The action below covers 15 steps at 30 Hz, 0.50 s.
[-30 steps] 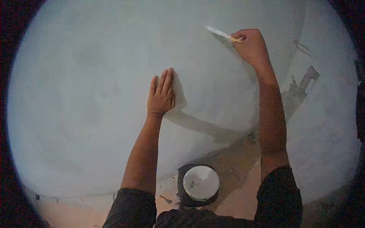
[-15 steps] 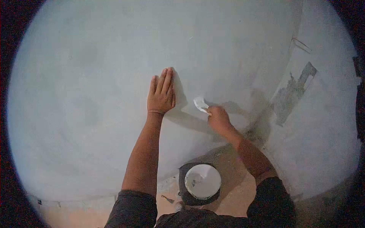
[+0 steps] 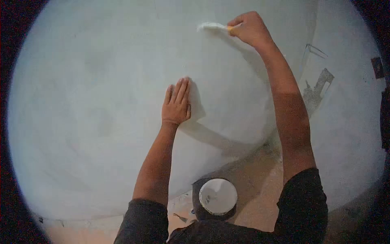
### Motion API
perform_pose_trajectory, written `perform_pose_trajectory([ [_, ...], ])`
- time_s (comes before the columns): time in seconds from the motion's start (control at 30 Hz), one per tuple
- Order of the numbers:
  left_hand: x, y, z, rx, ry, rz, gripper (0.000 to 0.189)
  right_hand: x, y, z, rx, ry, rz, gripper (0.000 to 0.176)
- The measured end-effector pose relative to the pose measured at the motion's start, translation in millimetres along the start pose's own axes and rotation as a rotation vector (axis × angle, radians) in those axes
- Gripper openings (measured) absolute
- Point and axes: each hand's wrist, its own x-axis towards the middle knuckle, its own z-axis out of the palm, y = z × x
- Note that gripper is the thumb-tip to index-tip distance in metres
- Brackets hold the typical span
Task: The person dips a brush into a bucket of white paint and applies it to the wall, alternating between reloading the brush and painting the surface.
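My left hand (image 3: 176, 101) lies flat on the pale grey-white wall (image 3: 101, 81), fingers stretched upward and thumb at the side. Higher up and to the right, my right hand (image 3: 251, 30) grips a paintbrush (image 3: 214, 26) by its handle. The brush's white-coated head points left and appears to touch the wall; a little yellow shows by the fingers. Down on the floor, between my arms, a round white bucket (image 3: 219, 185) holds white paint with darker marks in it.
Under the bucket is a dark mat or base (image 3: 196, 199). A small flat tool (image 3: 180, 217) lies on the floor (image 3: 260, 195) to its left. On the right, a corner leads to a side wall (image 3: 345, 142) with a bare grey patch (image 3: 313, 95).
My right hand has moved up the wall with the paintbrush, from beside my left hand to well above it. My left hand stays flat on the wall.
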Motion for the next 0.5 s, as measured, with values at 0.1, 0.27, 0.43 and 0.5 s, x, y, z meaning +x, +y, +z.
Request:
perform_pose_trajectory([
  [0.1, 5, -2, 4, -0.179, 0.122, -0.010, 0.067, -14, 1, 8, 0.018, 0.233, -0.033, 0.017],
  [0.27, 67, -25, -26, -0.158, 0.292, -0.022, 0.070, -81, 7, 78, -0.147, -0.004, -0.004, 0.020],
  [0.43, 82, -19, -21, -0.081, 0.227, -0.083, 0.066, -144, 4, 85, -0.157, -0.353, -0.034, 0.011],
  [0.5, 113, -37, -23, -0.094, 0.204, -0.067, 0.066, -120, 18, 83, -0.100, -0.421, -0.091, 0.016],
])
